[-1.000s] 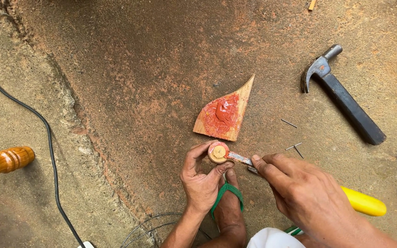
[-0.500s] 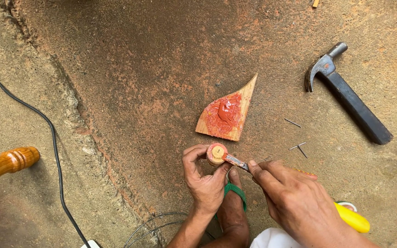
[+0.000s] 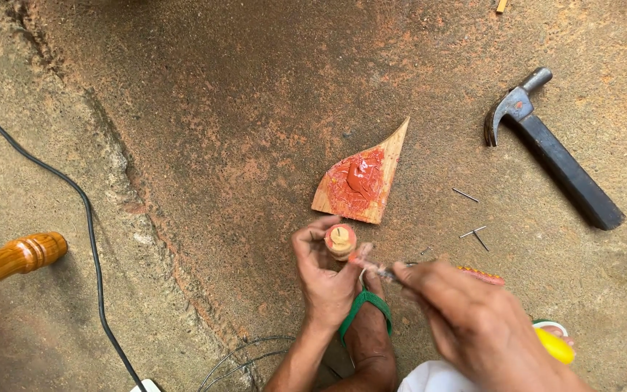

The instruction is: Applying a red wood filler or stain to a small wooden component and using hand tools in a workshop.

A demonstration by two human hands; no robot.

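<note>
The right hand (image 3: 480, 319) is sliding down and left, bringing its thin blade (image 3: 375, 268) against the small wooden knob (image 3: 340, 241), whose side is now showing. The yellow handle (image 3: 554, 345) is dropping toward the lower right corner.

the right hand (image 3: 473, 319) is motion-blurred; the turned wooden leg (image 3: 12, 261) and black cable (image 3: 88, 239) run off the frame's edge.

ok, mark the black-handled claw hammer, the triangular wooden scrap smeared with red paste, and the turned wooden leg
black-handled claw hammer (image 3: 560, 173): head view, middle of the handle.
triangular wooden scrap smeared with red paste (image 3: 361, 183): head view, on the paste patch.
turned wooden leg (image 3: 10, 259): head view, on its rounded end section.
</note>
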